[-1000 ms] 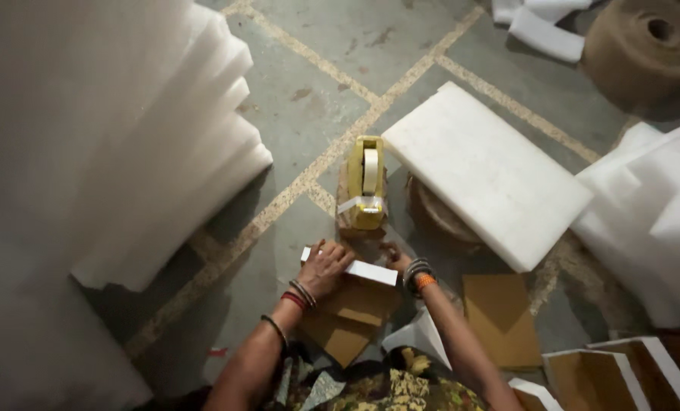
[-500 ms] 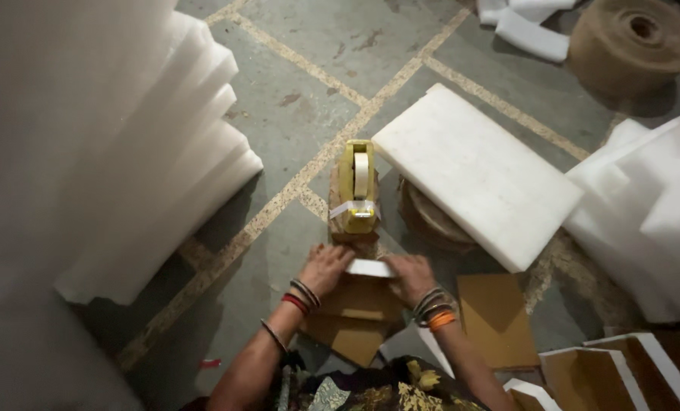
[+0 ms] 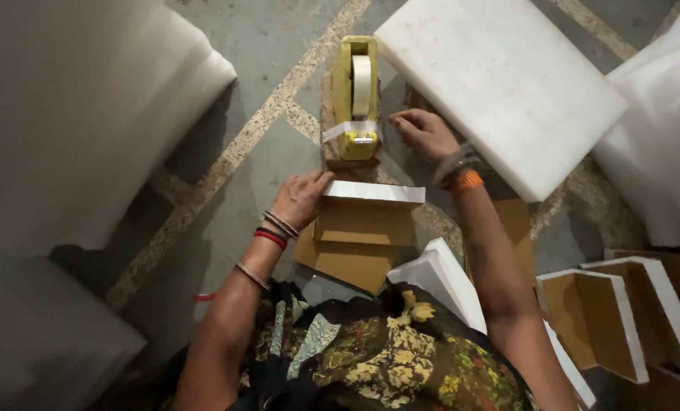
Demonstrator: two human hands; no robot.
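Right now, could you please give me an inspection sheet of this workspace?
Surface: grey concrete floor with pale inlaid lines.
Job's things: yellow tape dispenser; foam-edged cardboard piece.
Clutter: white foam slab, foam sheet stacks, more cardboard pieces.
Hands: left hand rests on the cardboard piece's end; right hand is beside the dispenser, holding nothing visible.
Cables: nothing seen.
Surroundings: more foam at right.
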